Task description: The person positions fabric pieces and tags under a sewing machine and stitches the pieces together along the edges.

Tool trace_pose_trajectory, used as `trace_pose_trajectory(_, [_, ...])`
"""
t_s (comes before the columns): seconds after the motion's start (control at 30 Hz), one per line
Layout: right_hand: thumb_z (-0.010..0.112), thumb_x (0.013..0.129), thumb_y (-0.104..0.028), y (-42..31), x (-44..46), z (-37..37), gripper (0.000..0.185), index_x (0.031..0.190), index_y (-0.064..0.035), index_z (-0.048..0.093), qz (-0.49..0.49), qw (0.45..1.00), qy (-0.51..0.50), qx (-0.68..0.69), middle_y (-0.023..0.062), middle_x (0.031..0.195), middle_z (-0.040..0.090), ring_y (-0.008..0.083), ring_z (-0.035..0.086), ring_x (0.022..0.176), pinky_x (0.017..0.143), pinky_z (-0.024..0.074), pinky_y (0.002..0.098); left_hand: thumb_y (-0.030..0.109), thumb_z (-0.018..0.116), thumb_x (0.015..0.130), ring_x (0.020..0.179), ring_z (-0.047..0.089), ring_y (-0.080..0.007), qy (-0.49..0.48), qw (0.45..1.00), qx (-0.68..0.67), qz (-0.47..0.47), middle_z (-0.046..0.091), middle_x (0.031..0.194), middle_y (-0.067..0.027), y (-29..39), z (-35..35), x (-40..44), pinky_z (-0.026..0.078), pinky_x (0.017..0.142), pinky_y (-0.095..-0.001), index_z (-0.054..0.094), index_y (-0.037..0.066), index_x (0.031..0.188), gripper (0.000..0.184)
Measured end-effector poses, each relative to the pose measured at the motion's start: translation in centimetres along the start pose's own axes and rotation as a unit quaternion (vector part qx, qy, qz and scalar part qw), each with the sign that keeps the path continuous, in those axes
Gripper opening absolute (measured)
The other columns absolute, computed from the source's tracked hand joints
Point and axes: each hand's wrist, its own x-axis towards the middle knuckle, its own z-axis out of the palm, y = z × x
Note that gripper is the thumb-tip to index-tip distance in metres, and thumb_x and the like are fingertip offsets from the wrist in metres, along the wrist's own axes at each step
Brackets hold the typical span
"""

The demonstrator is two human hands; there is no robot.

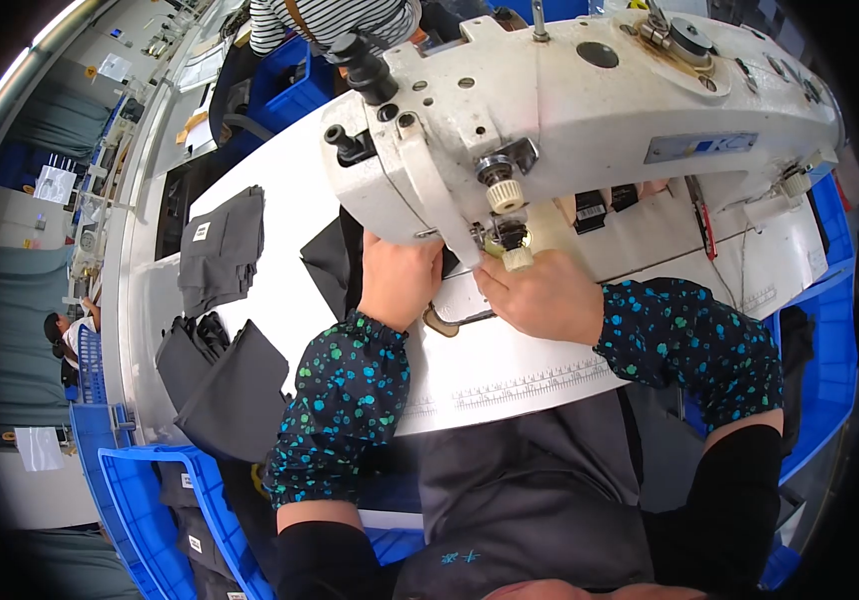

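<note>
A white sewing machine point(450, 120) stands over the white table, its needle area partly hidden behind the head. My left hand point(400, 280) is left of the needle, fingers curled over a dark grey fabric piece point(328, 262); the machine head covers some fingertips. Close to the presser foot, my right hand point(548, 295) has its thumb and fingers drawn together, and whatever lies between them is hidden. A small tan-edged metal plate point(440, 322) sits on the table between my wrists.
Stacked dark fabric pieces point(222, 250) and loose folded ones point(230, 375) lie at left. Blue crates point(115, 500) stand around the table. A printed ruler point(530, 385) runs along the front edge. A red-handled tool point(702, 225) lies at right. Another person in stripes point(350, 20) is beyond.
</note>
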Motion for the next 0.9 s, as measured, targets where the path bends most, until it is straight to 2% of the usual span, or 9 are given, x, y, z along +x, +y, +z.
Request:
trace_pose_trajectory(0.07, [0.062,0.078,-0.009,0.0,0.0,0.0,0.006,0.076,-0.0037,0.060,0.005,1.000,-0.004,0.003,0.0055,0.067,0.059,0.0193,0.063,0.052,0.047,0.0488,0.0329,0.006,0.070,0.074,0.067,0.065,-0.0342,0.009,1.000,0.001,0.005,0.064,0.071,-0.0122,0.0,0.1,-0.1,0.051,0.062,-0.0456,0.065,0.007,0.076,0.006])
trace_pose_trajectory(0.13, [0.062,0.078,-0.010,0.0,0.0,-0.2,0.006,0.077,-0.0035,0.061,0.003,1.000,-0.012,0.004,0.0059,0.068,0.059,0.0192,0.064,0.053,0.048,0.0493,0.0328,0.009,0.067,0.075,0.086,0.066,-0.0286,-0.039,0.999,0.003,-0.031,0.071,0.083,-0.0072,0.1,0.1,-0.3,0.043,0.092,-0.0459,0.075,0.012,0.082,0.011])
trace_pose_trajectory(0.2, [0.063,0.078,-0.010,-0.1,0.0,-0.4,0.007,0.078,-0.0033,0.062,0.002,1.000,-0.020,0.004,0.0062,0.069,0.059,0.0192,0.064,0.053,0.048,0.0499,0.0327,0.009,0.067,0.076,0.085,0.066,-0.0287,-0.035,0.999,0.001,-0.031,0.071,0.082,-0.0072,0.2,0.0,-0.1,0.043,0.093,-0.0461,0.075,0.012,0.082,0.011])
trace_pose_trajectory(0.37, [0.063,0.081,-0.010,-0.2,0.2,-1.2,0.022,0.099,0.0012,0.070,0.004,0.999,-0.047,-0.005,0.0059,0.074,0.063,0.0187,0.066,0.057,0.050,0.0518,0.0320,0.010,0.067,0.076,0.085,0.066,-0.0285,-0.020,1.000,0.018,-0.014,0.070,0.082,-0.0075,0.3,-0.3,0.1,0.042,0.093,-0.0464,0.076,0.012,0.082,0.011])
trace_pose_trajectory(0.47, [0.063,0.082,-0.010,-0.2,0.0,-1.1,0.027,0.105,0.0018,0.070,0.003,0.999,-0.053,-0.002,0.0054,0.075,0.064,0.0185,0.066,0.057,0.051,0.0518,0.0317,0.010,0.067,0.076,0.088,0.065,-0.0279,-0.066,0.997,0.011,-0.035,0.070,0.082,-0.0077,0.4,-0.4,-0.1,0.042,0.094,-0.0468,0.076,0.012,0.082,0.011])
trace_pose_trajectory(0.7, [0.062,0.082,-0.010,0.0,0.2,-1.1,0.023,0.101,0.0016,0.070,0.003,0.998,-0.059,0.011,0.0063,0.074,0.065,0.0194,0.066,0.058,0.051,0.0520,0.0326,0.010,0.067,0.077,0.094,0.065,-0.0264,-0.036,0.999,0.011,-0.022,0.070,0.089,-0.0067,0.3,-0.4,0.2,0.041,0.099,-0.0497,0.076,0.013,0.090,0.017])
trace_pose_trajectory(0.73, [0.065,0.083,-0.012,0.1,0.1,-0.8,0.022,0.100,0.0004,0.070,0.005,0.997,-0.071,0.002,0.0082,0.089,0.069,0.0187,0.066,0.059,0.051,0.0521,0.0323,0.010,0.066,0.078,0.096,0.065,-0.0259,-0.027,0.999,0.012,-0.022,0.070,0.090,-0.0061,0.4,-0.5,0.2,0.040,0.101,-0.0517,0.076,0.013,0.092,0.017])
trace_pose_trajectory(0.8, [0.067,0.083,-0.014,0.1,0.0,-0.5,0.022,0.100,-0.0007,0.071,0.003,0.997,-0.082,-0.006,0.0100,0.103,0.073,0.0180,0.066,0.060,0.051,0.0522,0.0320,0.010,0.066,0.079,0.099,0.064,-0.0247,-0.056,0.997,0.012,-0.047,0.070,0.095,-0.0043,0.3,-0.3,-0.2,0.038,0.104,-0.0554,0.076,0.014,0.097,0.020])
trace_pose_trajectory(0.9, [0.068,0.083,-0.014,-0.1,0.2,-0.5,0.020,0.099,-0.0025,0.071,0.020,0.998,-0.067,-0.006,0.0105,0.105,0.073,0.0199,0.067,0.061,0.052,0.0531,0.0330,0.008,0.064,0.082,0.106,0.063,-0.0223,-0.090,0.992,0.030,-0.081,0.069,0.102,-0.0006,0.4,-0.5,-0.8,0.033,0.108,-0.0617,0.074,0.015,0.105,0.026])
